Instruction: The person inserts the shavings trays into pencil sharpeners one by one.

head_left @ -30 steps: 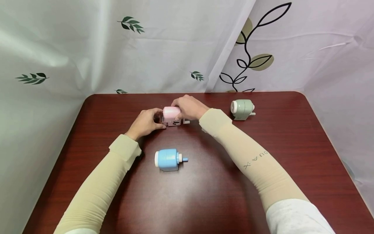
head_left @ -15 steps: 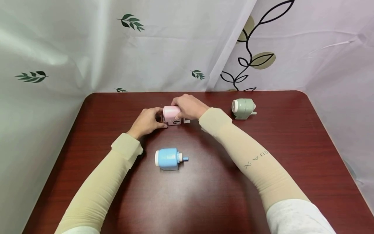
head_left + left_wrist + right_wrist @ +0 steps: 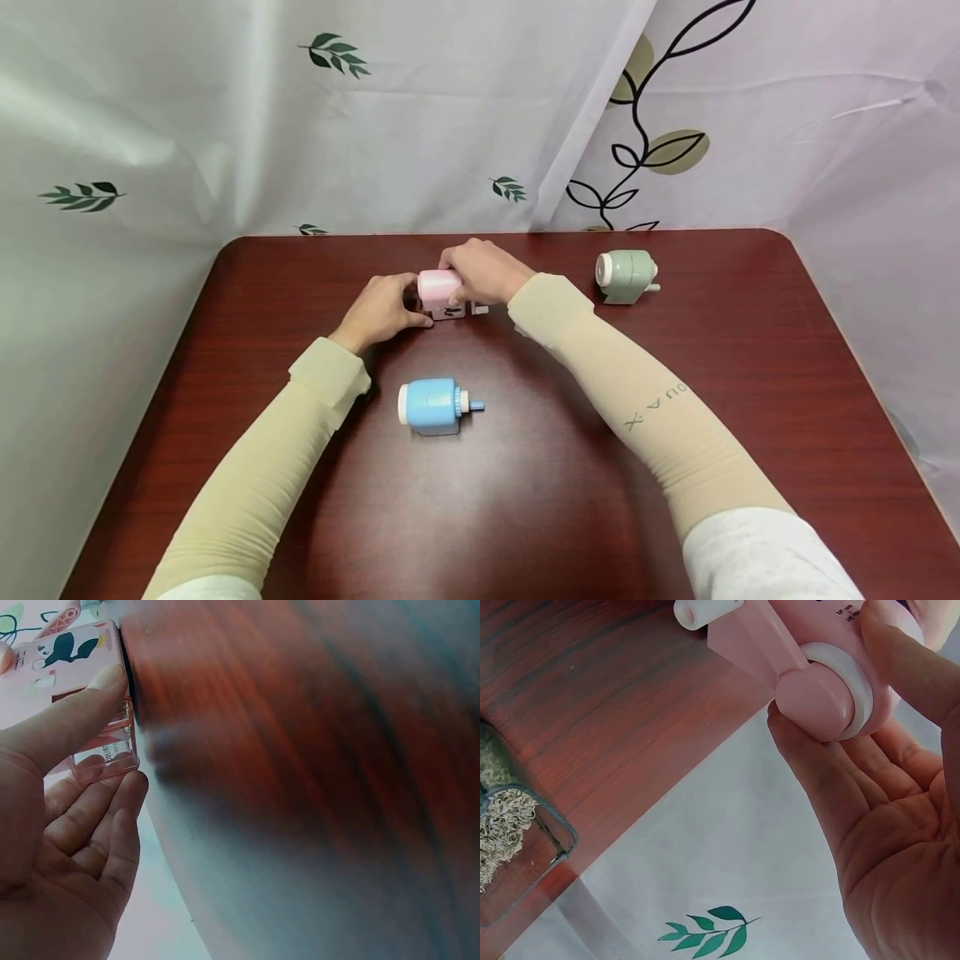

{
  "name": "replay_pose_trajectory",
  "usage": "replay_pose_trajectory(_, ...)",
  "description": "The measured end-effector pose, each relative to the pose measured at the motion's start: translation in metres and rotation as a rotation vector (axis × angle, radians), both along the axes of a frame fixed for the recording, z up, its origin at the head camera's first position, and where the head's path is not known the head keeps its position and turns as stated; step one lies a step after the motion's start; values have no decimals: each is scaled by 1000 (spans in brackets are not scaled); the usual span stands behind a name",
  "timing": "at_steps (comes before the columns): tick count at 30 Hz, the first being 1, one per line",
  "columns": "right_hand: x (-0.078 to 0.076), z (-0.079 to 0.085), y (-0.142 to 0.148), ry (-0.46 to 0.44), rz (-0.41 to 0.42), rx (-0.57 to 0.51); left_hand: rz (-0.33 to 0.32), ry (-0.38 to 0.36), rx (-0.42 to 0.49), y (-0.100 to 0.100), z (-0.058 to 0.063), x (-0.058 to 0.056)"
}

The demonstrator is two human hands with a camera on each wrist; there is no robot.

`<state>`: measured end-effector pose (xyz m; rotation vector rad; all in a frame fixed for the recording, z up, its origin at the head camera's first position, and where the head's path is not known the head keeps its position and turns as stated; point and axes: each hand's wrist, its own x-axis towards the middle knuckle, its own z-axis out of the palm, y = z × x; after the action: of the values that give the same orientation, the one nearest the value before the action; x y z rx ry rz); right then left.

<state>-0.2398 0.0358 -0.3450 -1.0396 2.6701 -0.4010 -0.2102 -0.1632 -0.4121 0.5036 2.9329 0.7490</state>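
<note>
A pink crank pencil sharpener (image 3: 438,286) stands near the table's back edge, its crank (image 3: 480,309) pointing right. My right hand (image 3: 487,271) grips its top and crank-side end from above; in the right wrist view, thumb and fingers hold the pink body (image 3: 877,645) round the white ring. From the left, my left hand (image 3: 381,308) holds the clear shavings drawer (image 3: 109,754), which sticks partly out of the body in the left wrist view. There the thumb lies over the body's lower corner and the fingers sit at the drawer's outer end.
A blue crank sharpener (image 3: 432,404) lies nearer, in the table's middle. At the back right stands a green one (image 3: 628,273). Grey shavings (image 3: 506,829) show in a clear drawer in the right wrist view. A white leaf-patterned curtain (image 3: 420,125) hangs behind the table (image 3: 525,517).
My left hand has shifted slightly right against the pink sharpener, and less of the clear drawer shows in the head view. The right hand keeps its grip.
</note>
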Motion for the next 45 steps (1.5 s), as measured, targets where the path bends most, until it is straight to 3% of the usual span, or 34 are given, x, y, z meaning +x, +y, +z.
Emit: replay_pose_trajectory(45, 1, 0, -5, 8, -14, -6, 27, -23, 14, 10, 0, -2)
